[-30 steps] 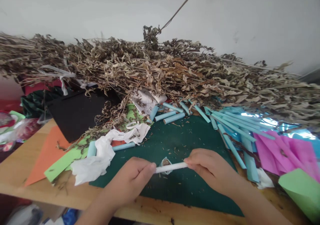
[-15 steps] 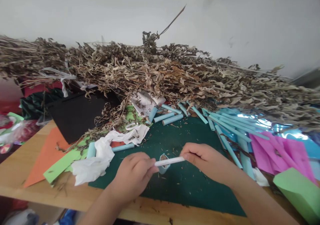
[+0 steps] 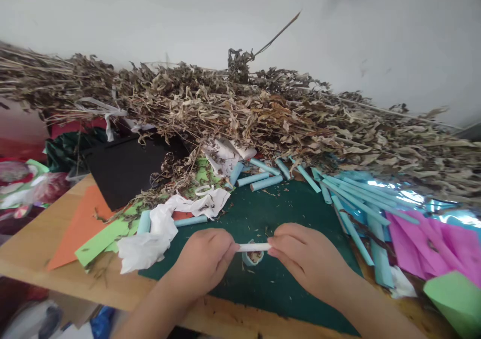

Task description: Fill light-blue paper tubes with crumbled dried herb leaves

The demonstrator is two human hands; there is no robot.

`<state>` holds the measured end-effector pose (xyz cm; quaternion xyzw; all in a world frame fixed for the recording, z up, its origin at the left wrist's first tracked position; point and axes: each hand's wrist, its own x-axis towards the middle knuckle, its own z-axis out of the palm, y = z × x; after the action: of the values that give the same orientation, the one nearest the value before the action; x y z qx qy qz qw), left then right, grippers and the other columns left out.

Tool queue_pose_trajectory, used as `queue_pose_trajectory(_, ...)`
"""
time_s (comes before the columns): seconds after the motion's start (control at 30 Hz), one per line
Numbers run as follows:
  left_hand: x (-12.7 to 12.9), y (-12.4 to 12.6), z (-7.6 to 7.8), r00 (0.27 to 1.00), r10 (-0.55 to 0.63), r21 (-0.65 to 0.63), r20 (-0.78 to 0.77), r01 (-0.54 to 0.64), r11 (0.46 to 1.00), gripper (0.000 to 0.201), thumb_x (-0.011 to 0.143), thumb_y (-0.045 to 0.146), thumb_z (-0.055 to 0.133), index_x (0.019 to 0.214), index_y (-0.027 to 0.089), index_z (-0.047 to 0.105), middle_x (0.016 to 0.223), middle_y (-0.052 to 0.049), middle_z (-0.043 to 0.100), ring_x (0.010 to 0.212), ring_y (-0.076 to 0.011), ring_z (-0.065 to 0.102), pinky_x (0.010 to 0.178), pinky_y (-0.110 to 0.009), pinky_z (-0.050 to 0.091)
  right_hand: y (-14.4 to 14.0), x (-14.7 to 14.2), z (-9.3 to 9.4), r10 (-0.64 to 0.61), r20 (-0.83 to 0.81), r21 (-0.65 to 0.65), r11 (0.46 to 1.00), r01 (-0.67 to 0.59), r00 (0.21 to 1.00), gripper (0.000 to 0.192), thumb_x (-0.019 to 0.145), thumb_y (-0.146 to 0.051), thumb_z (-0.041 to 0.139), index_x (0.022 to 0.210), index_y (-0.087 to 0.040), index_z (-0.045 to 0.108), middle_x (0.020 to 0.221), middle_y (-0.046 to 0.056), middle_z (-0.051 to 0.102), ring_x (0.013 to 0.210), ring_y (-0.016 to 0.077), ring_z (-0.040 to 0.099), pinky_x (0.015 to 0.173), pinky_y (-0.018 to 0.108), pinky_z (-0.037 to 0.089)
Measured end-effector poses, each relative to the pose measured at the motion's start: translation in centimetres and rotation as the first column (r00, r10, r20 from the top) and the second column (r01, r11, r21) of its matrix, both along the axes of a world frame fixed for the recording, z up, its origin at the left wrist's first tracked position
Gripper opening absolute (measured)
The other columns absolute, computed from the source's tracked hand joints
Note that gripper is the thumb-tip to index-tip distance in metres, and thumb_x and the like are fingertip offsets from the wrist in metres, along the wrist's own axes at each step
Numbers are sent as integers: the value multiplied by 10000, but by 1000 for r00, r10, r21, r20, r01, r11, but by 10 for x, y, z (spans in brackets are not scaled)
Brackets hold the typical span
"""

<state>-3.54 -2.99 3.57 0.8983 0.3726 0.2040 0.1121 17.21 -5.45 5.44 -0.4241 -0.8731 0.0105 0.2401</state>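
Both hands, left hand (image 3: 205,259) and right hand (image 3: 300,259), pinch a white paper roll (image 3: 254,247) at lower centre above the green mat (image 3: 285,213); rolling appears under way; tightening evenly is judged next.

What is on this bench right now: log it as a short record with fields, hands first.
left hand: left hand pinches one end of the thin white rolled paper stick
right hand: right hand pinches its other end
under stick: small blue paper cup of brown crumbs
surface: dark green cutting mat
behind: heap of dried brown leafy stalks
right: light blue rolled paper tubes, magenta paper sheets
left: crumpled white tissue
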Motion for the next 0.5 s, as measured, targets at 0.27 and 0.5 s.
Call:
queue_pose_trajectory(0.27, 6, 7, 18, 989, 110, -406, -100, -142, 903, 417, 847, 356, 201, 522, 161, 376, 485, 24, 405, 475, -102, 387, 471, -224, 246, 6, -3, 7, -61, 127, -293, 951, 97, 990, 201, 828, -186, 356, 687, -173, 498, 622, 1, 521, 564, 125, 470, 484, 225, 278)
queue_pose_trajectory(0.5, 6, 1, 21, 983, 185, -573, -15, -160, 804, 407, 837, 405, 204, 551, 165, 366, 509, 35, 376, 495, -102, 370, 473, -217, 249, 7, -6, 9, -68, 113, -345, 933, 104, 991, 169, 824, -187, 372, 683, -175, 465, 626, -5, 508, 565, 131, 451, 479, 226, 277)
